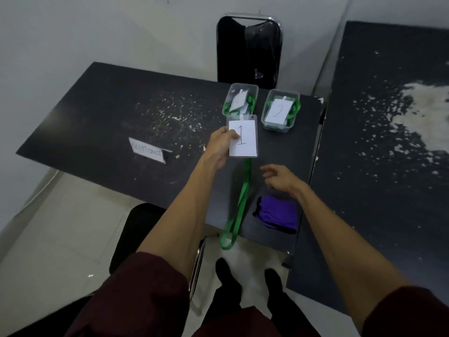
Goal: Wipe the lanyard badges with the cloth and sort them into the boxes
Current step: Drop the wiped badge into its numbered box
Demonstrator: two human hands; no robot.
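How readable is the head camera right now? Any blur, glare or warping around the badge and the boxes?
Head view: dim, flat light, no strong glare; the "1" on the badge in the left hand reads sharply, as does the "2" in the right box; the left box contents look soft; the right hand is slightly motion-blurred above the purple cloth; wide-angle warping bends the table edges.

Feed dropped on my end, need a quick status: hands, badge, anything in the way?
Left hand holds badge marked 1, green strap trailing. Right hand open, empty, above purple cloth. Path to left box unobstructed.
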